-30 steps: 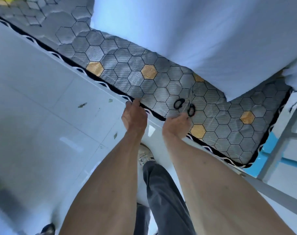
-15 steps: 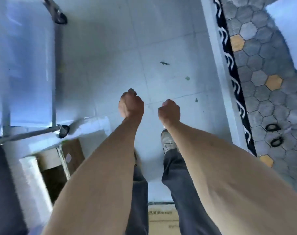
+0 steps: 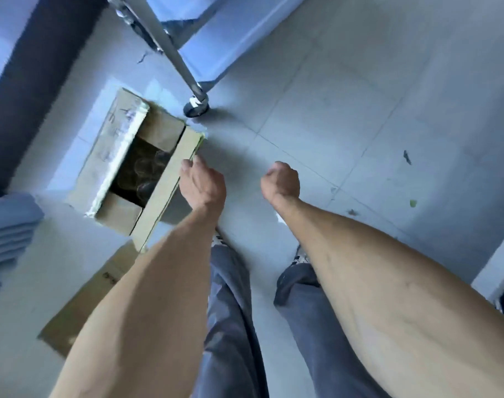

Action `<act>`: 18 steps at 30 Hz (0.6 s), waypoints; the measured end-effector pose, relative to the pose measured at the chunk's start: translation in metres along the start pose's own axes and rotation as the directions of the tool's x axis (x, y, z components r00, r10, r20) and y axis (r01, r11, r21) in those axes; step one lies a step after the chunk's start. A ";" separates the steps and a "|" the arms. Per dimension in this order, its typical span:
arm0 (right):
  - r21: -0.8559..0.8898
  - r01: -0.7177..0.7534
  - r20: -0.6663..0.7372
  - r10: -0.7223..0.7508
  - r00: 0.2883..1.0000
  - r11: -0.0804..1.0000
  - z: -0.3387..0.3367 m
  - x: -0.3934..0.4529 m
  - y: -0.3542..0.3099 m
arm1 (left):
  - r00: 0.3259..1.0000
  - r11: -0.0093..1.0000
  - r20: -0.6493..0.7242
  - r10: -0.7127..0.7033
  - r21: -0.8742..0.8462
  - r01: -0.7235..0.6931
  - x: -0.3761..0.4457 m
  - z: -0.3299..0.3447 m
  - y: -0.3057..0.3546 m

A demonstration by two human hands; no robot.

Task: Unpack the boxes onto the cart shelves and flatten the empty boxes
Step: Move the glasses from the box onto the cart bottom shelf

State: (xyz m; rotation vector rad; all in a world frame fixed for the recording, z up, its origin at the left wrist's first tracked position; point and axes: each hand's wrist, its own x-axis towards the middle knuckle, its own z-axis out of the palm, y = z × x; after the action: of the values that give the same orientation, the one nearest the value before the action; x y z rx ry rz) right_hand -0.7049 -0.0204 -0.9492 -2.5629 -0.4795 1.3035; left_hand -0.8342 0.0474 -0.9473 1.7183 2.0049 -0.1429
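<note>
Cardboard lies at roughly 8 o'clock: a second box, sealed or flat, I cannot tell which, rests on the floor beside some folded blue cloth. Just above it, at about 10 o'clock, an open box stands with its flaps spread and rounded, glassy items dim inside, so unpacking looks barely started, or at least unfinished for this box. At 12 o'clock the cart shows a metal leg, a caster and the edge of a blue shelf; what sits on the shelves is out of view.

Near centre, the left hand hangs just beside the right flap of the open box, fingers loosely curled and holding nothing; contact with the flap is uncertain. The right hand, further right and well apart from the box, is curled into an empty fist.

By my reading, emptying this box, shelving its contents and flattening both boxes remain.
</note>
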 end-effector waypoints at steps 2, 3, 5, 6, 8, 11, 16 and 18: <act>-0.027 0.058 -0.036 -0.059 0.998 0.998 0.030 -0.006 -0.033 | 0.997 0.998 -0.042 -0.057 -0.015 0.056 0.017 -0.012 -0.036; -0.057 0.098 -0.058 -0.102 0.993 0.993 0.045 -0.008 -0.050 | 0.994 0.996 -0.061 -0.093 -0.014 0.093 0.026 -0.018 -0.052; -0.118 0.170 -0.101 -0.182 0.978 0.978 0.073 -0.012 -0.083 | 0.983 0.987 -0.081 -0.163 -0.008 0.163 0.042 -0.030 -0.082; -0.139 0.200 -0.119 -0.217 0.969 0.970 0.087 -0.013 -0.100 | 0.979 0.982 -0.082 -0.189 -0.012 0.188 0.051 -0.035 -0.095; -0.185 0.254 -0.137 -0.281 0.950 0.949 0.113 -0.015 -0.131 | 0.972 0.972 -0.045 -0.233 -0.058 0.230 0.072 -0.045 -0.117; -0.261 0.337 -0.061 -0.364 0.929 0.905 0.154 -0.020 -0.172 | 0.958 0.957 0.105 -0.266 -0.087 0.275 0.107 -0.058 -0.149; -0.393 0.355 0.161 -0.317 0.935 0.848 0.215 -0.018 -0.211 | 0.925 0.957 0.313 -0.216 -0.118 0.264 0.146 -0.066 -0.188; -0.450 0.367 0.235 -0.289 0.928 0.814 0.238 -0.016 -0.220 | 0.926 0.961 0.331 -0.180 -0.144 0.238 0.155 -0.064 -0.203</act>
State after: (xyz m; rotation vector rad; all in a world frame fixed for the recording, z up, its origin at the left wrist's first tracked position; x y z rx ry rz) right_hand -0.9479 0.1888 -0.9995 -2.5760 -1.3823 1.3917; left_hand -1.0593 0.1705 -1.0050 1.2749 1.8916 -0.2788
